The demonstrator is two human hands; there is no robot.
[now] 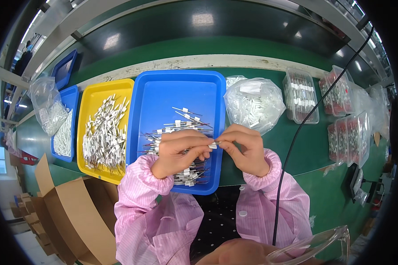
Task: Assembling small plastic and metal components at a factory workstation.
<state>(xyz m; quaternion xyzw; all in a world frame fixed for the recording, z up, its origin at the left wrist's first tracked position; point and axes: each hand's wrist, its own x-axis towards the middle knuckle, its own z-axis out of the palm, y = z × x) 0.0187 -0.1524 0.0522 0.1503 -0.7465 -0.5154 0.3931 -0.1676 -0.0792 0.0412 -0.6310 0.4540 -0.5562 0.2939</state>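
Observation:
My left hand (183, 149) and my right hand (243, 148) meet over the right side of a blue tray (179, 90). Fingertips of both pinch one small white part with thin wire leads (213, 145), the left at one end and the right at the other. Below and behind the left hand, many similar white parts with wire leads (191, 176) lie in the tray. A yellow tray (89, 95) to the left holds a heap of the same kind of parts (105, 141).
Left of the yellow tray are a smaller blue tray (76, 95) of white pieces and a plastic bag (44, 101). A clear bag of white pieces (255, 104) and filled clear boxes (301, 95) stand right. A black cable (292, 152) crosses the view; an open carton (82, 212) sits lower left.

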